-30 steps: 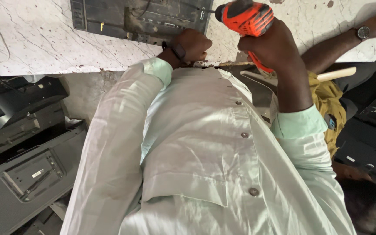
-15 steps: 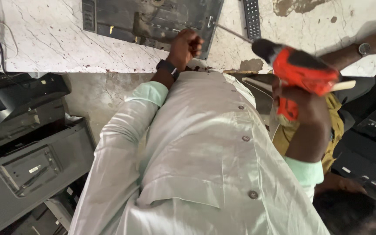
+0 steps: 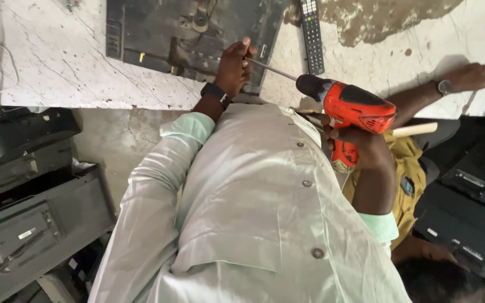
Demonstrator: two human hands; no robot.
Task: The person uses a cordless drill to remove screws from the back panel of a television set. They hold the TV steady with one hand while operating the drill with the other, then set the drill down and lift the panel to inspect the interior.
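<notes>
The drill (image 3: 350, 112) has glossy red plastic w/ a matt black front; its long bit (image 3: 270, 69) is bare shiny metal. The panel (image 3: 186, 33) is dark matt plastic, dusty. The bench top (image 3: 46, 62) looks like white marble, smooth but stained. The shirt (image 3: 254, 213) is pale cloth, smooth, w/ small buttons.

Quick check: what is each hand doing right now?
Left hand: closed around the tip of the long bit, over the dark panel.
Right hand: closed on the orange drill.
</notes>
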